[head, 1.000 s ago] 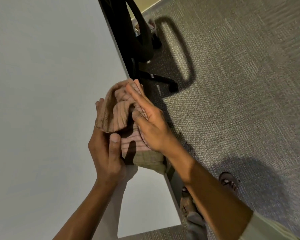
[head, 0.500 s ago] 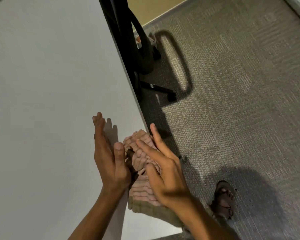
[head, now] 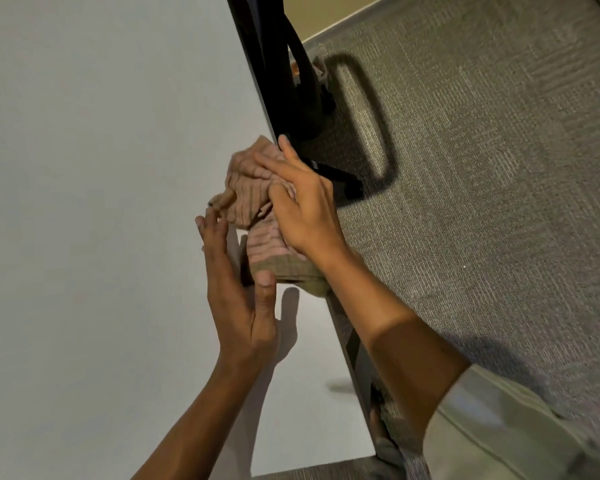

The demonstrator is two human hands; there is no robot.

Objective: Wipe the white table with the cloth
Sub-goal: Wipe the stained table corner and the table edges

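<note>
A pink-and-tan striped cloth (head: 253,188) is bunched up at the right edge of the white table (head: 101,202). My right hand (head: 302,209) lies on top of the cloth with fingers spread and pressing into it. My left hand (head: 238,282) stands on its edge beside the cloth's near left side, fingers straight, thumb touching the cloth's folded hem. Part of the cloth is hidden under my right palm.
A black office chair (head: 291,81) stands close against the table's right edge, its base on the grey carpet (head: 482,168). The table's dark edge (head: 347,337) runs diagonally down to the near corner. My foot shows below my right sleeve.
Both hands and the cloth have shifted along the table's right edge, first nearer, then farther again. The left hand has let go of the cloth and now stands flat beside it.
</note>
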